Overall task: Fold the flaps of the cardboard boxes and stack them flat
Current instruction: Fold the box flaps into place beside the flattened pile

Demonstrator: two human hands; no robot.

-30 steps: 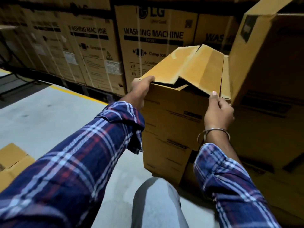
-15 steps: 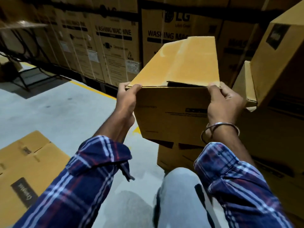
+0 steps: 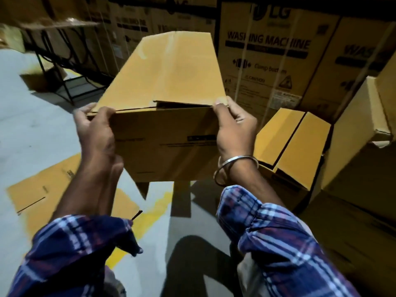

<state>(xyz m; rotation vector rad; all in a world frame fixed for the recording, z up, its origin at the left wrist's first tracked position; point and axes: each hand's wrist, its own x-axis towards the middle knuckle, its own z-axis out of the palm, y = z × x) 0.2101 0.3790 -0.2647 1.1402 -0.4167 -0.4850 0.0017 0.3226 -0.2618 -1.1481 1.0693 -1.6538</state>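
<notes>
A person's two hands hold a brown cardboard box (image 3: 171,116) up off the floor, at the centre of the view. The left hand (image 3: 94,129), at 9 o'clock on the box, has its grip closed around the near left corner, thumb on top and fingers curled around the side. The right hand (image 3: 233,129), at 3 o'clock, grasps the near right corner, thumb pressed on the top flap's edge; a metal bangle (image 3: 233,166) circles its wrist. The box's top flaps (image 3: 169,69) lie folded shut, one slightly raised at the near edge. Its long axis runs away from the viewer, toward 12 o'clock. Flattened cardboard (image 3: 64,189) lies on the grey floor (image 3: 25,103) at 8 o'clock. Another closed box (image 3: 291,142) sits at 3 o'clock, beside larger cartons. Washing machine cartons (image 3: 270,52) stand behind, at 1 o'clock.
</notes>
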